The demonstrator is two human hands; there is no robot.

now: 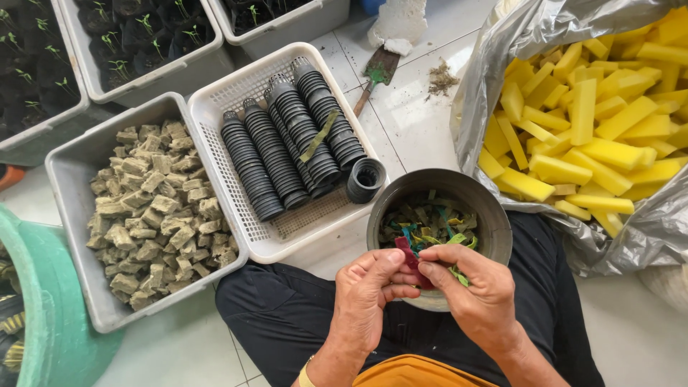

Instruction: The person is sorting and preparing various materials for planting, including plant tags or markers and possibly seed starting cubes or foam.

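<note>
My left hand [369, 294] and my right hand [473, 287] meet over the near rim of a grey metal bowl [494, 215] resting on my lap. Between the fingertips of both hands is a dark red sponge piece [410, 258] with a small green seedling [457, 275] poking out under my right thumb. The bowl holds a mix of coloured sponge scraps and green leaves [426, 222].
A white basket [215, 107] holds rows of stacked black net pots [287, 136], one stack [364, 179] on its rim. A grey tub [68, 186] holds brownish cubes. A silver bag [502, 72] of yellow sponge strips [595, 122] lies right. Seedling trays [143, 36] stand behind; a trowel [376, 72] lies on the tiles.
</note>
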